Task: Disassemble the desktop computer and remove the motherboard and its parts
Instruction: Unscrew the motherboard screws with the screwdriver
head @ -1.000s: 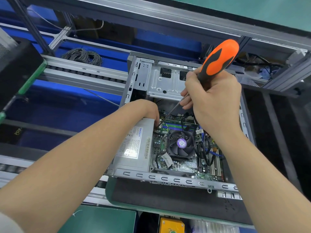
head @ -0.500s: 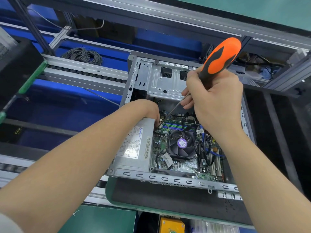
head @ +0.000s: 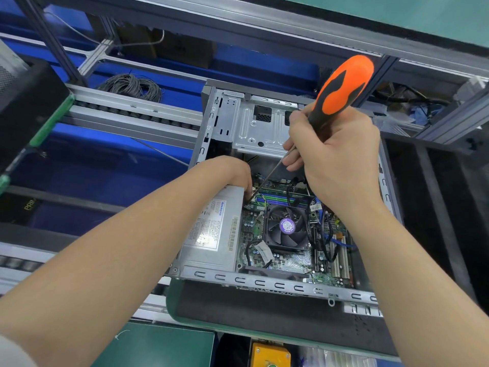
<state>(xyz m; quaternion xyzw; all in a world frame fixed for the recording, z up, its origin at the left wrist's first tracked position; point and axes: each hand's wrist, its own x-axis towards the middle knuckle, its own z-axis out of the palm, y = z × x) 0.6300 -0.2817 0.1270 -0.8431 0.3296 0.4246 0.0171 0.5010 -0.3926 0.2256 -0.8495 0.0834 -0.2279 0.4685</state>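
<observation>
From the head camera, the open computer case (head: pixel 264 283) lies on its side on the padded surface (head: pixel 251 308), so the motherboard (head: pixel 288 260) faces up and can be reached from above.

The right hand (head: pixel 341 160) grips the screwdriver (head: pixel 341 86), its fingers (head: pixel 296 128) wrapped round the lower, black end of the orange handle. The shaft slants down and away from those fingers toward the board's far left corner, an angle that probably lets it pass in front of the drive cage (head: pixel 254 128) just beyond the knuckles.

The left hand (head: pixel 232 173) reaches over the far end of the power supply (head: pixel 211 234), and its fingers dip into the gap right where the tip lands. My guess is that they steady the tip or wait for a loosened screw. They are hidden there, so I cannot tell whether they pinch anything.

The motherboard is fully inside the case, below both sets of fingers. Its cooler fan (head: pixel 287 227) and cables sit nearer the viewer than the tip.

The step in hand looks like undoing a mounting screw, with the board not yet free.
</observation>
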